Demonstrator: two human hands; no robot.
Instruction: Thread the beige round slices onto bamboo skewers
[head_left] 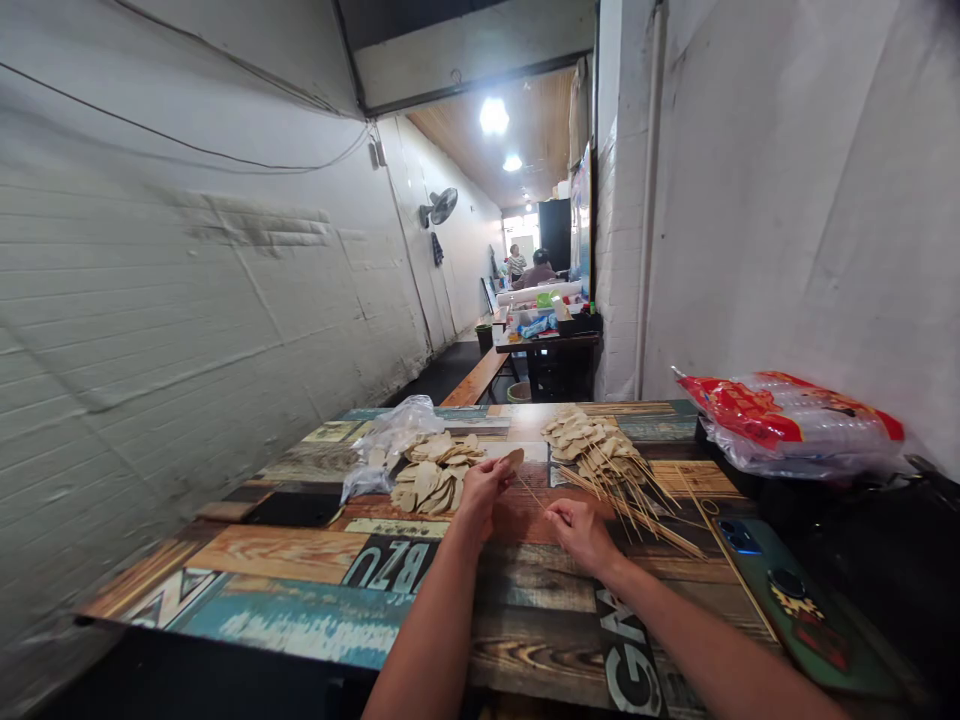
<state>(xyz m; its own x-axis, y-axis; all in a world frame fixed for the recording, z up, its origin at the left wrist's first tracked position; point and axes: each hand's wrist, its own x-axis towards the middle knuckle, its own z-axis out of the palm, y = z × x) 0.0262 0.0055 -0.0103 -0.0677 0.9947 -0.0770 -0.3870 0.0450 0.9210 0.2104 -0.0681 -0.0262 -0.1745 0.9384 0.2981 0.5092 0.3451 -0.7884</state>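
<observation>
Over the middle of the table, my left hand (487,488) pinches a thin, flat, beige slice (514,459). A thin wooden skewer (532,492) runs from that slice down to my right hand (574,528), whose fingers are closed on its lower end. Left of my hands lies a pile of loose beige slices (429,480), partly in front of a clear plastic bag (397,430). To the right is a heap of skewered slices (589,440), their sticks pointing toward me. Bare skewers (660,528) lie beside that heap. What food the slices are, I cannot tell.
At the right edge sits a red and clear plastic package (787,415) above dark bags. A green phone (806,605) lies near the right edge, a flat black object (295,509) at left. Beyond the patterned table (300,610) stand a bench (478,378) and a cluttered table (551,338).
</observation>
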